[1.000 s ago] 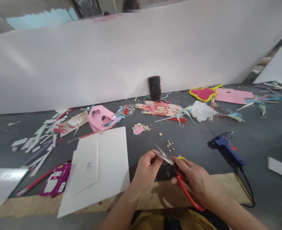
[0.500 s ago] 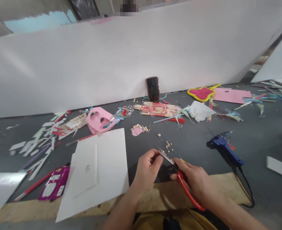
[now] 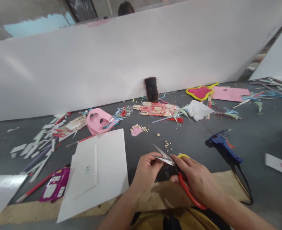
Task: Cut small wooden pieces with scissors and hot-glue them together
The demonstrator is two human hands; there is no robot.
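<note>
My right hand [image 3: 192, 175] is wrapped round the red handles of a pair of scissors [image 3: 165, 157]. The blades are spread apart and point left toward my left hand [image 3: 147, 167]. Thumb and forefinger of that left hand are pinched together by the lower blade, and whatever they grip is too small or hidden to make out. Just beyond the blades lie several small cut wooden bits [image 3: 167, 145]. Farther off, a small pink piece [image 3: 136, 131] is ringed by more of these bits.
A blue glue gun [image 3: 224, 147] with a black cord lies to the right. White board [image 3: 107, 166] sits at left, near pink cutouts [image 3: 98, 119] and scattered strips. A phone [image 3: 152, 89] leans on the white partition behind wrapped sticks [image 3: 155, 109].
The scissors have opened: their blades were closed together at my left fingertips and are now spread. Both hands stay in nearly the same place. The view has shifted slightly.
</note>
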